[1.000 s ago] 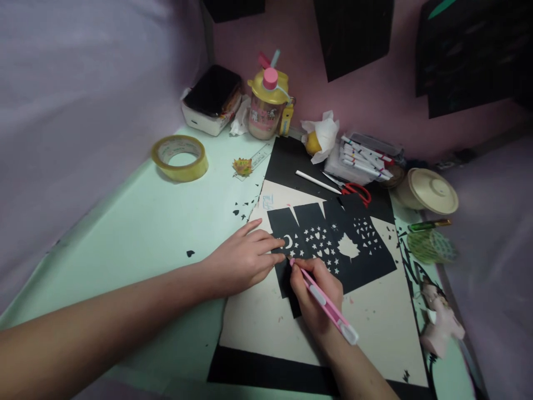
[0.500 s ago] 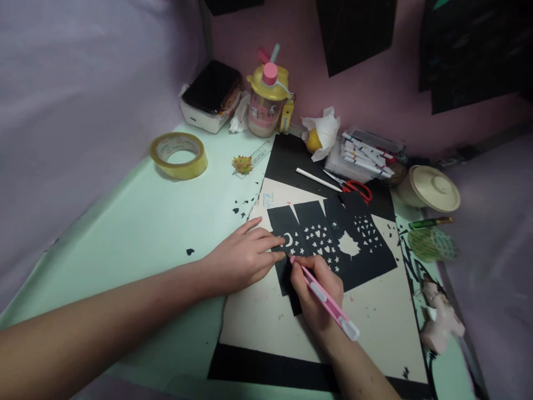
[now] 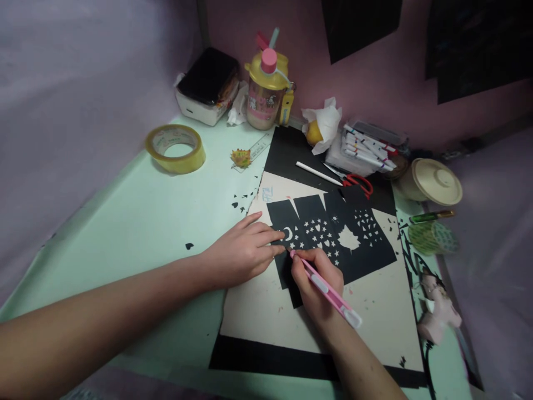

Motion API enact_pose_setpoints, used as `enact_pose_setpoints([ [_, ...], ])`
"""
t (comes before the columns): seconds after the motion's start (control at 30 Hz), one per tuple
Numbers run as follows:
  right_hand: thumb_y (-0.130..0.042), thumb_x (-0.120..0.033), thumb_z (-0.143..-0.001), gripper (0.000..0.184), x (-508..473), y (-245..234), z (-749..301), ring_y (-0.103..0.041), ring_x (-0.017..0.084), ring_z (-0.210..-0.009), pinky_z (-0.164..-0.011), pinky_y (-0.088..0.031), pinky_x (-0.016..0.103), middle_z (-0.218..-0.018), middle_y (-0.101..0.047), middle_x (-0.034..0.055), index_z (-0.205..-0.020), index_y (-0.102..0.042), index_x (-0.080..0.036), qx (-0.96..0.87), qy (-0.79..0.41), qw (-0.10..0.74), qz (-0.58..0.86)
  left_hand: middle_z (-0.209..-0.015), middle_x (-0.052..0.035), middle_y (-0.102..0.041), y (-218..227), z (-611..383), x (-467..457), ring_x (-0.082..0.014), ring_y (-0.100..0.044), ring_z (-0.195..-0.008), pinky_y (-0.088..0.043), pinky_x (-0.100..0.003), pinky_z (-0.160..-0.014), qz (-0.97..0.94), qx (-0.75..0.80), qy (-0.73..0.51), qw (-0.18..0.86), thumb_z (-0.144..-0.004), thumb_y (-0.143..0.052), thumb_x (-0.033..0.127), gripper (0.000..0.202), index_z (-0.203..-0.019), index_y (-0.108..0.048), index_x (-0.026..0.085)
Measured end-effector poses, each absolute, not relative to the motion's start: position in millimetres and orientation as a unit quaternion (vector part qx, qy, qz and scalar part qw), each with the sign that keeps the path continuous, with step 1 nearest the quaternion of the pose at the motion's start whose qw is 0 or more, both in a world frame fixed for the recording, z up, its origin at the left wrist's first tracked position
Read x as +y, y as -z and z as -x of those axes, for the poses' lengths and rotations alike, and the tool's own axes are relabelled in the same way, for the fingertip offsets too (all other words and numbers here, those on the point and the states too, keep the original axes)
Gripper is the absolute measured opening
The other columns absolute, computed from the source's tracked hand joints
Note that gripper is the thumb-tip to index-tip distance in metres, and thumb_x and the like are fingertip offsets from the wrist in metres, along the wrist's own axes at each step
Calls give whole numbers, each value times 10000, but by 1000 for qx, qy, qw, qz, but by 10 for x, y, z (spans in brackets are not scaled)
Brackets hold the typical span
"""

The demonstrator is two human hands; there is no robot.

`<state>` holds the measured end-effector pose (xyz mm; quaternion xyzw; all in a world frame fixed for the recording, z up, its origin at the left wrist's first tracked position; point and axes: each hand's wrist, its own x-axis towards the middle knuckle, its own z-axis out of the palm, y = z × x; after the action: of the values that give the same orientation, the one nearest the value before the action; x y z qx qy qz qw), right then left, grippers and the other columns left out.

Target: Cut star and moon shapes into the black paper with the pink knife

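Note:
A black paper sheet with cut-out moon, stars, hearts and a leaf lies on a cream cutting board. My left hand lies flat on the sheet's left edge, fingers stretched out beside the moon cut-out. My right hand is closed on a pink craft knife, held like a pen. The knife's tip touches the black paper just below the fingertips of my left hand.
On the pale green table stand a tape roll, a black-topped box, a pink-capped bottle, markers, red scissors, a white stick, a lidded bowl and a pink figure. Black scraps lie scattered.
Both hands stay in place on the black paper. The view has tilted slightly, so everything sits a little higher in the picture.

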<state>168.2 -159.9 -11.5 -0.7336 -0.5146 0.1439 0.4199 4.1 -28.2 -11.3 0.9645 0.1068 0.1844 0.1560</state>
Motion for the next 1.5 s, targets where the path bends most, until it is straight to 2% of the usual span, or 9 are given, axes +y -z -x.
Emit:
enact_pose_setpoints([
  [0.27, -625, -264, -869, 76, -1535, -47, -1885, -583, 107, -543, -535, -458, 204, -668, -663, -32, -814, -648, -217, -565, -227, 372, 701, -1265, -67, -645, 128, -28, -278, -220, -594, -1108, -291, -520, -1152, -967, 100, -182, 151, -951, -477, 191, 222, -1093, -646, 173],
  [0.5, -641, -271, -847, 81, -1515, -14, -1909, -587, 112, -548, -527, -456, 210, -683, -685, -19, -807, -667, -206, -538, -238, 388, 709, -1237, -82, -649, 109, -21, -272, -218, -601, -1064, -346, -525, -1119, -969, 86, -198, 120, -955, -476, 182, 215, -1046, -670, 185],
  [0.83, -651, -281, -838, 92, -1507, 24, -1924, -575, 115, -527, -492, -440, 210, -658, -678, -5, -818, -682, -196, -520, -255, 408, 706, -1278, -76, -628, 117, -18, -257, -232, -590, -1087, -354, -554, -1101, -971, 80, -191, 116, -974, -456, 188, 262, -1117, -672, 229],
  [1.03, -646, -300, -843, 120, -1517, 4, -1917, -599, 128, -542, -497, -450, 220, -675, -697, 9, -806, -674, -189, -486, -270, 411, 722, -1307, -94, -612, 101, -24, -262, -241, -579, -1130, -313, -535, -1132, -971, 99, -165, 140, -951, -489, 209, 269, -1184, -617, 172],
  [1.33, -637, -273, -828, 92, -1507, -20, -1926, -605, 137, -580, -550, -462, 232, -692, -693, 7, -806, -673, -192, -493, -269, 402, 723, -1330, -74, -601, 118, -25, -266, -235, -567, -1155, -249, -501, -1155, -974, 102, -153, 135, -971, -464, 234, 268, -1186, -612, 176],
  [1.5, -629, -304, -848, 111, -1546, -83, -1876, -604, 140, -627, -566, -456, 225, -710, -682, 1, -811, -655, -203, -469, -317, 394, 724, -1391, -63, -567, 105, -25, -264, -233, -516, -1257, -177, -439, -1189, -975, 125, -129, 134, -959, -505, 296, 331, -1250, -599, 170],
])
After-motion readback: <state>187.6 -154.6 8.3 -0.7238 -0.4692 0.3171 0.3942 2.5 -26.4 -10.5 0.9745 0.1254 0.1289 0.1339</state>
